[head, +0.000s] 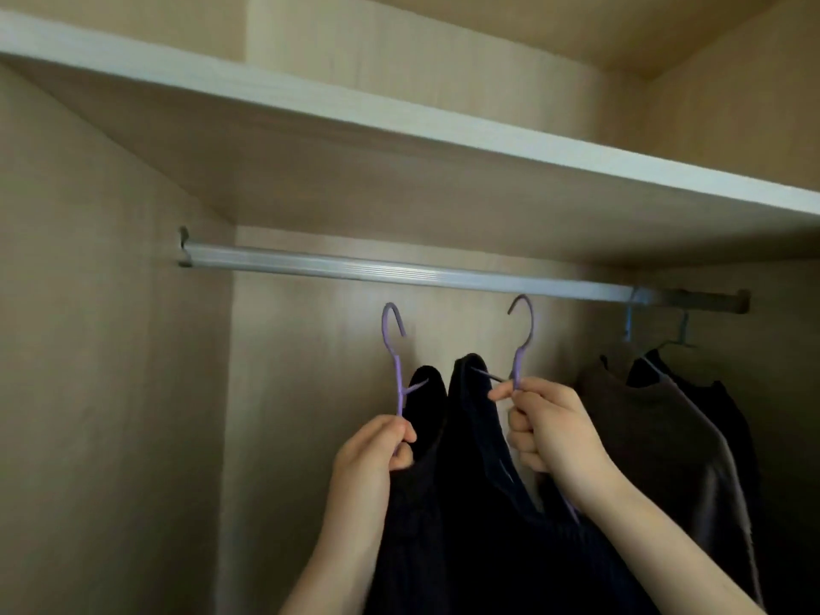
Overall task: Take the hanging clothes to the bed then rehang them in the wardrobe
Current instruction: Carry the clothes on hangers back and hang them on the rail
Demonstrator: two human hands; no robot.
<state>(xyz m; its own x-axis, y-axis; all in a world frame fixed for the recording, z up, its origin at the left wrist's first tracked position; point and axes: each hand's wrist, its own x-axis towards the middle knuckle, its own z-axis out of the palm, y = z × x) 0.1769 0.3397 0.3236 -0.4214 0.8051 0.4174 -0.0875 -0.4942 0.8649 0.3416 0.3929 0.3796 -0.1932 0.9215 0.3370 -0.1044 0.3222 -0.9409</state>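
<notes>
Beige wardrobe [111,348], rail [355,270] under shelf [399,126]

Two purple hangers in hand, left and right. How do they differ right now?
The left hanger has its hook opening rightward; the right hanger has its hook opening leftward, so they face each other. The right hanger's hook sits slightly nearer the rail than the left hanger's. The left grip holds the left hanger low on its stem; the right grip pinches the right hanger nearer its hook. Both are purple, off the rail, carrying dark clothes.
</notes>
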